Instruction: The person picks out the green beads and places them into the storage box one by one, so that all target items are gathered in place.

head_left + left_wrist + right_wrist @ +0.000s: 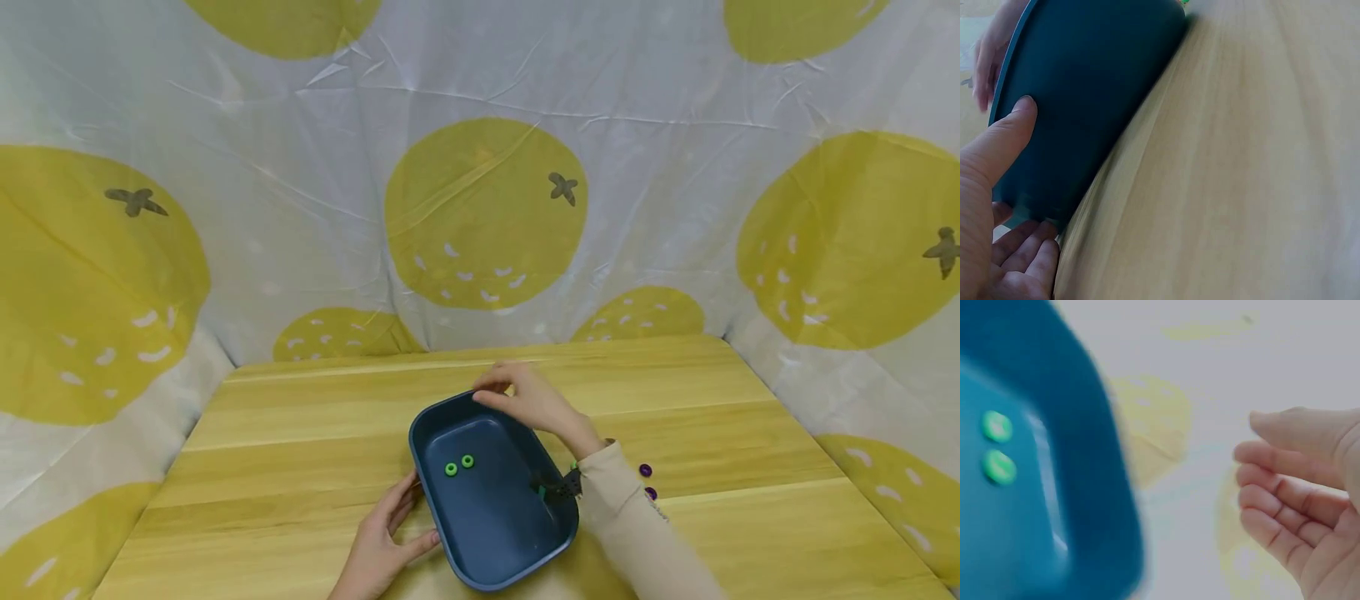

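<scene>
A dark blue rectangular tray (491, 533) with rounded corners sits on the table in front of me. My left hand (382, 542) touches its left side; in the left wrist view the thumb (1022, 119) lies along the outer wall (1091, 94), with the other fingers farther along it. Two small green rings (459, 465) lie inside the tray toward its left. Over the far rim, my right hand (532, 400) overlaps the tray in the head view. The right wrist view shows this hand (1297, 494) beside the rim, fingers loosely bent, holding nothing.
Two small purple pieces (648, 482) lie on the wooden table (300, 417), right of the tray beside my right sleeve (637, 521). A black wrist device (568, 483) hides part of the tray's right side. A fruit-patterned curtain (637, 208) hangs behind the table.
</scene>
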`<action>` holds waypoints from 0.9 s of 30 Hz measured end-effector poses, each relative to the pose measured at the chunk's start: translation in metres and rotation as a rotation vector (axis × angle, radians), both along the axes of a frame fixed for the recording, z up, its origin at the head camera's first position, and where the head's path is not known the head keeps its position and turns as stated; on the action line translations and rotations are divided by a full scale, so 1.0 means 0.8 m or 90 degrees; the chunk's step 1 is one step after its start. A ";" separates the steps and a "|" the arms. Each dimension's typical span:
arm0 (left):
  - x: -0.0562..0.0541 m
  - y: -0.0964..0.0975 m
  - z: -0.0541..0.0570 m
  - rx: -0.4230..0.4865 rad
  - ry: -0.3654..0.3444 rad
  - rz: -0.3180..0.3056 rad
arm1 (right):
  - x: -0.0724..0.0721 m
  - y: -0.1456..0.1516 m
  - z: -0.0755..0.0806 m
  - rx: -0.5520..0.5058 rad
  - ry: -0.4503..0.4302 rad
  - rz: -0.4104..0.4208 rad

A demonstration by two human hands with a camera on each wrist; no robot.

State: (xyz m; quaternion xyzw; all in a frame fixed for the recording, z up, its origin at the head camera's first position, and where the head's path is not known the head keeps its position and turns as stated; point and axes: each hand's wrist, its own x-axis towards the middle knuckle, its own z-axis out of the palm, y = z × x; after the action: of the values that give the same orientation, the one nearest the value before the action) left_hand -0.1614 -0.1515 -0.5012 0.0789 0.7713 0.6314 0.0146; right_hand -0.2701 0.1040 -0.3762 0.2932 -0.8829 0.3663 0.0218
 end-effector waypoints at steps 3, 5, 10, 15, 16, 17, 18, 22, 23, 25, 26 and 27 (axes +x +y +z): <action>-0.001 0.000 0.000 0.001 0.008 0.004 | 0.007 0.045 0.008 -0.069 0.006 -0.089; -0.001 0.000 -0.001 0.000 0.012 0.006 | 0.013 0.076 0.002 -0.081 0.019 -0.141; -0.001 0.001 -0.002 0.001 0.020 0.008 | 0.028 0.140 -0.039 -0.066 0.057 -0.215; -0.003 0.001 -0.001 -0.002 0.028 0.010 | 0.050 0.177 -0.084 -0.065 0.023 -0.248; -0.003 0.001 -0.001 -0.003 0.028 0.009 | 0.053 0.182 -0.092 -0.065 0.015 -0.253; -0.003 0.001 -0.001 -0.003 0.025 0.009 | 0.057 0.186 -0.100 -0.066 0.005 -0.256; -0.003 0.001 -0.001 -0.003 0.022 0.007 | 0.061 0.190 -0.106 -0.066 -0.004 -0.256; -0.002 0.001 0.000 -0.002 0.004 0.006 | 0.070 0.197 -0.125 -0.059 -0.028 -0.235; -0.001 0.001 0.000 -0.003 0.001 0.006 | 0.071 0.197 -0.128 -0.056 -0.032 -0.226; -0.001 0.001 0.001 -0.002 -0.003 0.007 | 0.073 0.198 -0.131 -0.050 -0.038 -0.211; 0.000 0.001 0.001 -0.002 -0.003 0.008 | 0.073 0.198 -0.132 -0.048 -0.042 -0.205; 0.000 0.001 0.001 -0.001 -0.001 0.009 | 0.072 0.197 -0.132 -0.047 -0.048 -0.199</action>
State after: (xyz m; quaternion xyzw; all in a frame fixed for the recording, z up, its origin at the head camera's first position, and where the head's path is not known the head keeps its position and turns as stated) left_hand -0.1614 -0.1510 -0.5005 0.0725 0.7725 0.6307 0.0108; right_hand -0.2122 0.2620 -0.4819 0.1375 -0.9039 0.4012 0.0562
